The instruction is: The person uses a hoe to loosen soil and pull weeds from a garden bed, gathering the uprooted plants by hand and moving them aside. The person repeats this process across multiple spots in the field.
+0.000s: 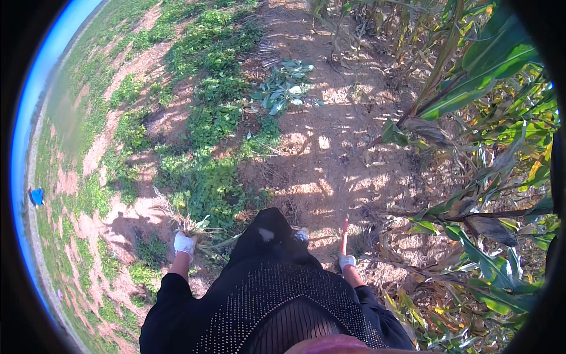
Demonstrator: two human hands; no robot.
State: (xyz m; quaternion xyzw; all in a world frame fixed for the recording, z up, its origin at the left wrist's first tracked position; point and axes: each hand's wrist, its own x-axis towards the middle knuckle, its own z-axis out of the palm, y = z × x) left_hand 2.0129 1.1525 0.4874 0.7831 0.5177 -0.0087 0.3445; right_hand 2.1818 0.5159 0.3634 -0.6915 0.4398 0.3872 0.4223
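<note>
My left hand (184, 244), in a white glove, is closed around a bunch of pulled weeds (194, 226) with dry roots or stems and some green leaves. On the other side of my body, my right hand (347, 261), also gloved in white, grips a red wooden-looking handle (345, 234). The handle points forward from the hand; whatever tool it belongs to cannot be made out. Between the hands are my dark trousers (269, 239) and one shoe (302, 234) on the soil.
Tall corn plants (477, 84) with drying leaves crowd the right side. Low green crop rows (216, 110) run along the left. A heap of cut leafy weeds (285, 86) lies ahead on the bare soil path (327, 141). A blue object (37, 196) sits far left.
</note>
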